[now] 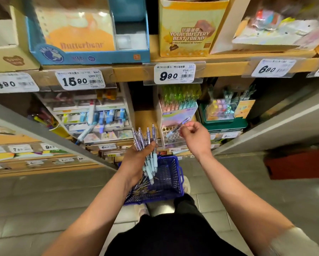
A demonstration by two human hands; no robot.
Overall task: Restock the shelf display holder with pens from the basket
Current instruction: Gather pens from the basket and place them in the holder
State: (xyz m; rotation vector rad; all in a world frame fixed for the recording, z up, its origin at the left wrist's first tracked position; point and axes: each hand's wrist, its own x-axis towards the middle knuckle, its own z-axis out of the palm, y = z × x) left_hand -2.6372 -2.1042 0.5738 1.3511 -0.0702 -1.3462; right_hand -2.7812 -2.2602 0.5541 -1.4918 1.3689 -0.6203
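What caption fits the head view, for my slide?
Left hand holds a pen bundle over the basket; right hand pinches one pen at the holder.

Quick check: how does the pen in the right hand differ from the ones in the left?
The right hand pinches one pen, slanted at the holder; the left hand grips a bundle of pens, roughly upright over the basket. Both look alike: clear purple barrels, pale blue grips.

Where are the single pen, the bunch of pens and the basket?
single pen (178,126), head view, middle of its barrel.
bunch of pens (148,135), head view, one clear upper barrel.
basket (171,172), head view, blue mesh inner wall.
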